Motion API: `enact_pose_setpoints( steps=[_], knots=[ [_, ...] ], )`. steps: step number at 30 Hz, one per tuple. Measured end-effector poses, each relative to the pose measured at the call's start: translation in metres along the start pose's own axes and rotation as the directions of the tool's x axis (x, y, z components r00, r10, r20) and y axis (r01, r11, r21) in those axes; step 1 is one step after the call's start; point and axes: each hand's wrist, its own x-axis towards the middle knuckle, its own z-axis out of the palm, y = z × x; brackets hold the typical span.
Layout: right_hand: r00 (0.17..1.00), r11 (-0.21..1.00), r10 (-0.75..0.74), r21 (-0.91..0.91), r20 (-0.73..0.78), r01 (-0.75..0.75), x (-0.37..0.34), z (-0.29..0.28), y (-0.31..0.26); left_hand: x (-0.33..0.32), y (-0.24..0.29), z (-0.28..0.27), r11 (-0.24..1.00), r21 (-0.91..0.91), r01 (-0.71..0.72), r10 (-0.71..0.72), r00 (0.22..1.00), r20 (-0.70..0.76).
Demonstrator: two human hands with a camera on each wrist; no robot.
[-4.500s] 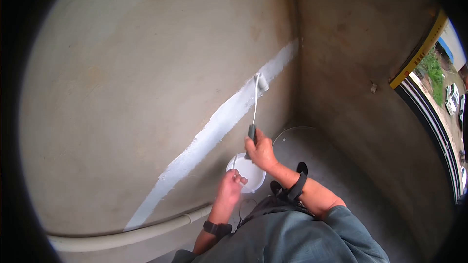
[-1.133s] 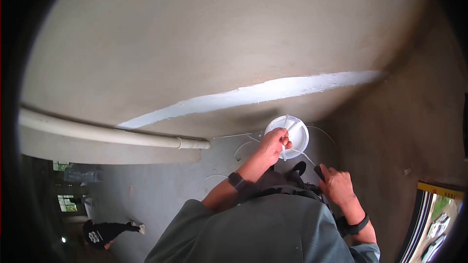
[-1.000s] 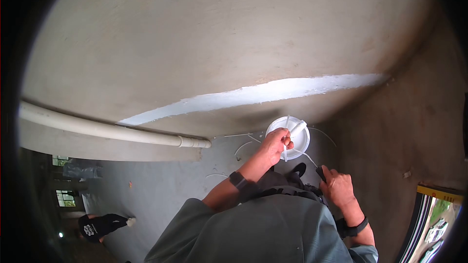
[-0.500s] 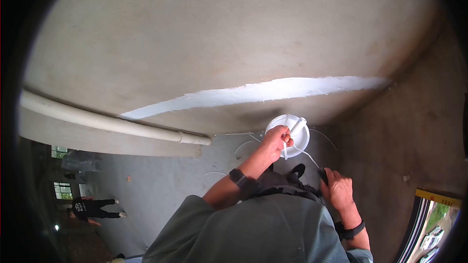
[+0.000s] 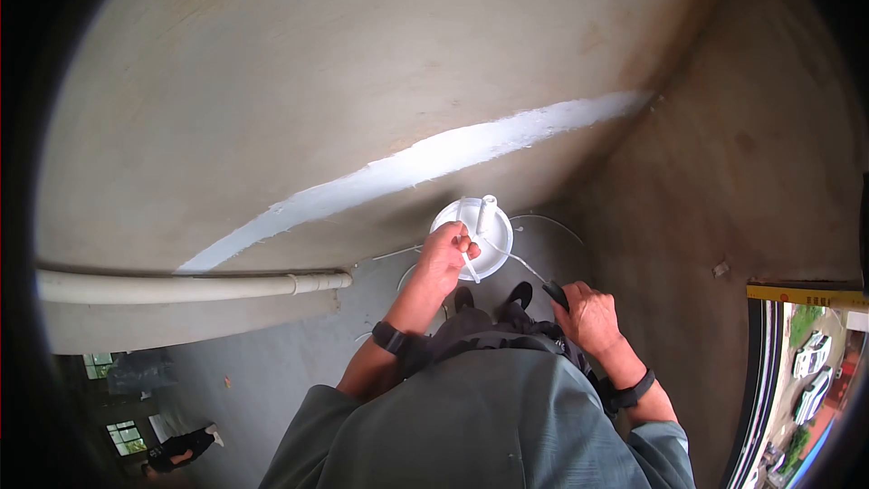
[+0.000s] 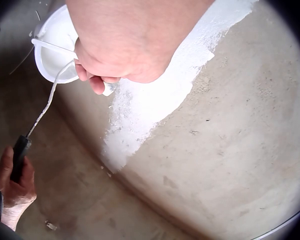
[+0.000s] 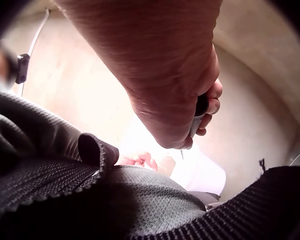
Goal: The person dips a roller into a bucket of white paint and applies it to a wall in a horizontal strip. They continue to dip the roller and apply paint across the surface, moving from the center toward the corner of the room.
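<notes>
My left hand (image 5: 446, 252) grips the white handle strip (image 5: 472, 270) that crosses the top of a white paint bucket (image 5: 504, 258). In my right hand (image 5: 590, 318) is the dark grip of a paint roller (image 5: 487, 214). Its white sleeve leans at the bucket's far rim, above the white paint. The bent, paint-smeared roller frame (image 6: 46, 106) runs from the bucket to the right hand in the left wrist view, where the left hand hides the sleeve for the most part. The right wrist view shows the fingers around the dark grip (image 7: 200, 112).
A white painted stripe (image 5: 425, 158) slants across the bare wall (image 5: 272, 100) to the corner. A pale pipe (image 5: 181, 288) runs along the wall's foot at left. My shoes (image 5: 520, 294) stand below the bucket. Another person (image 5: 181, 449) is far off; a window opening (image 5: 806, 380) lies right.
Some seconds ago the roller was on the painted stripe; now its sleeve is at the bucket. Over the last second it shifted slightly to the far rim, and the head view turned.
</notes>
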Motion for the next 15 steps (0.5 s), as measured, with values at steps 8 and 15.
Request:
enact_pose_setpoints(
  steps=[8,15],
  knots=[
    [0.999,0.998,0.029,0.063,-0.044,-0.026,-0.003,0.007,0.005,0.002,0.0,-0.001,1.0,-0.007,0.01,-0.01,1.0,0.024],
    [0.994,0.996,0.065,-0.062,-0.093,-0.071,0.002,0.019,0.01,0.003,-0.001,-0.005,1.0,0.002,-0.002,0.002,0.999,0.038]
  ],
)
